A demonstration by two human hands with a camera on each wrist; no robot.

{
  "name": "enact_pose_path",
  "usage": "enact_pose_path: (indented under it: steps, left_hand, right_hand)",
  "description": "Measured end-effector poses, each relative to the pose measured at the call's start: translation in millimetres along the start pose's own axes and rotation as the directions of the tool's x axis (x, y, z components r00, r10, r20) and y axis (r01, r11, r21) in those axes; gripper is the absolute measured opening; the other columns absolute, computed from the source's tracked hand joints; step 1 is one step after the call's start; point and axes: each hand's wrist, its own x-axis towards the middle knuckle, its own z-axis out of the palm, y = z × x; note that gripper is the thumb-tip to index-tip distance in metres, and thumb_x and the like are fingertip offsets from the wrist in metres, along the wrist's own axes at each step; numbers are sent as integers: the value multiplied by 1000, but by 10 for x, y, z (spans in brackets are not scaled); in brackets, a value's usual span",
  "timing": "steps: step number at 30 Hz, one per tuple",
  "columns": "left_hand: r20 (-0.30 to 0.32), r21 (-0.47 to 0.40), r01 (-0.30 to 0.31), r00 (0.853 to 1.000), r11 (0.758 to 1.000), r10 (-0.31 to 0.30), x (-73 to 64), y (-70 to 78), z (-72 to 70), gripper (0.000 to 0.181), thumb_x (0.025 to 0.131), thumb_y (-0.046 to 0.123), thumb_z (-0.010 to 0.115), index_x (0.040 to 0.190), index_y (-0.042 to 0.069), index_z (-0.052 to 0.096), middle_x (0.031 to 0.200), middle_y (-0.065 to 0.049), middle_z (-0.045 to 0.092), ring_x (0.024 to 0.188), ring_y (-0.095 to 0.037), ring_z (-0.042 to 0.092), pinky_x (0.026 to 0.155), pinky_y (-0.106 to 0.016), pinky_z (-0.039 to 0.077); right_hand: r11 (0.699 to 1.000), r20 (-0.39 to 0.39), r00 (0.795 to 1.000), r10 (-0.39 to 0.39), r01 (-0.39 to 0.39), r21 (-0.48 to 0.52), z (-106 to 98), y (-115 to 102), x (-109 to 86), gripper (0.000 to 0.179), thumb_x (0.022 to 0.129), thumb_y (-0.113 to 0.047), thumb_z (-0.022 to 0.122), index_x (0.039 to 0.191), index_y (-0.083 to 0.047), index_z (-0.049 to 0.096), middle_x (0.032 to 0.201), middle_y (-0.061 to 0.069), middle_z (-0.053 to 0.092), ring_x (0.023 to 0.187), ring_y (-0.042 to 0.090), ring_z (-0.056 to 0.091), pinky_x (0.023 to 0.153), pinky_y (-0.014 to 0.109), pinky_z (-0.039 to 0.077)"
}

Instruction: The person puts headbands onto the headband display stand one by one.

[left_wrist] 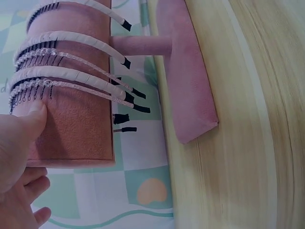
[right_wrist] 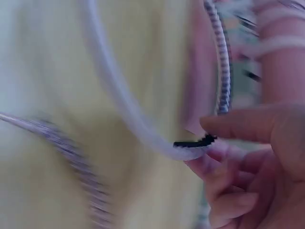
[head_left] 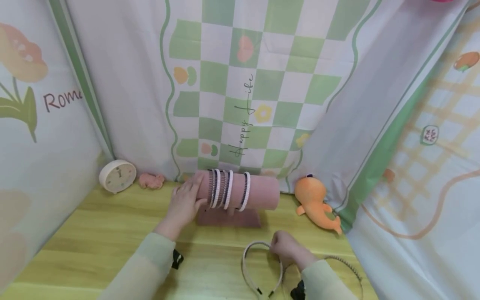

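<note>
Since the right hand (head_left: 286,246) pinches the headband (head_left: 244,266) between thumb and fingers, this headband is at the near side of the surface (head_left: 112,233), in front of the roll (head_left: 260,191) and a little toward the right. Its loop is turned so that both black tips point back to the person (I cannot tell if they touch the surface). The hand grips it at the upper right part of its curve, and most of the loop extends to the left of the hand.

The pink roll stands farther away, ahead and to the left of the right hand, with its long axis going from left to right, across the person's front. The left hand is the nearer one to it: it grips the left end, with the thumb on the front side. Several bands (head_left: 245,191) sit around the roll, more crowded near the left hand, while the right end is bare. Under the roll there is a post on a flat pink base (head_left: 230,218).

Another headband (head_left: 348,266) lies on the surface to the right, partly hidden by the right sleeve. Farther outward, a clock (head_left: 118,176) and a pink toy (head_left: 151,181) are at the back left, and an orange toy (head_left: 313,200) is right of the roll, before the cloth (head_left: 225,104).
</note>
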Motion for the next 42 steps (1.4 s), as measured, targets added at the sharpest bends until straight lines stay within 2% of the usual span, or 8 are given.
enact_pose_path:
  steps: [5, 7, 12, 14, 18, 24, 34, 42]
  left_hand:
    - [11, -14, 14, 1000, 1000, -14, 12, -24, 9, 85, 92, 34, 69, 158, 11, 21, 159, -14, 27, 139, -39, 35, 110, -61, 26]
    - [22, -14, 23, 999, 1000, -23, 22, -35, 17, 85, 92, 34, 69, 158, 12, 20, 160, -13, 26, 139, -38, 34, 110, -61, 25]
    - [26, -21, 16, 1000, 1000, -15, 31, -45, 24, 86, 92, 34, 70, 158, 13, 20, 159, -14, 28, 139, -38, 34, 110, -61, 27]
    - [18, -22, 8, 1000, 1000, -7, 28, -44, 17, 86, 91, 34, 70, 158, 12, 20, 158, -14, 29, 138, -38, 36, 109, -61, 28]
    - [15, -21, 10, 1000, 1000, -10, 15, -36, -15, 86, 91, 33, 70, 158, 12, 21, 157, -15, 32, 137, -39, 37, 108, -61, 28]
    - [29, -15, 17, 999, 1000, -17, 7, -36, -13, 85, 91, 34, 70, 158, 13, 22, 157, -15, 32, 138, -37, 36, 109, -61, 28]
    - [26, -9, 25, 999, 1000, -25, 7, -23, -3, 84, 92, 33, 69, 158, 13, 22, 156, -15, 33, 137, -37, 37, 108, -61, 29]
    - [31, -7, 16, 999, 1000, -16, 8, -12, -20, 83, 92, 32, 70, 158, 12, 23, 155, -16, 35, 137, -38, 38, 108, -61, 30]
  right_hand:
    - [997, -199, 980, 21, -5, 80, -465, 47, 155, 8, 88, 0, 66, 82, -1, 61, 66, 5, 58, 55, 19, 55, 51, 37, 49]
    - [998, -286, 958, 30, -15, 53, -648, 83, 228, 11, 92, -5, 63, 82, -2, 60, 65, 7, 57, 55, 21, 54, 77, 49, 51]
    - [991, -427, 904, 19, 38, 125, -946, 88, 472, 11, 99, -12, 57, 98, -1, 61, 89, 13, 62, 77, 27, 59, 90, 57, 43]
    - [988, -456, 890, 13, 58, 140, -998, 19, 579, 14, 99, -11, 58, 109, -3, 62, 102, 14, 63, 90, 29, 60, 73, 46, 52]
    - [994, -479, 878, 0, 53, 98, -1008, -195, 753, 19, 97, -9, 58, 113, -3, 64, 106, 16, 64, 95, 32, 60, 74, 42, 54]
    - [999, -457, 889, -21, 33, 18, -944, -393, 907, 23, 98, -11, 53, 117, -6, 65, 100, 14, 64, 85, 30, 60, 68, 42, 51]
    - [976, -285, 956, -75, 128, 174, -985, -480, 862, 40, 105, -13, 42, 143, -2, 48, 139, 25, 51, 125, 39, 49, 98, 51, 46]
    - [951, -97, 952, -290, 298, 85, -1000, -386, 640, 81, 94, -21, 70, 157, -4, 21, 152, 27, 31, 134, 47, 36, 107, 61, 33]
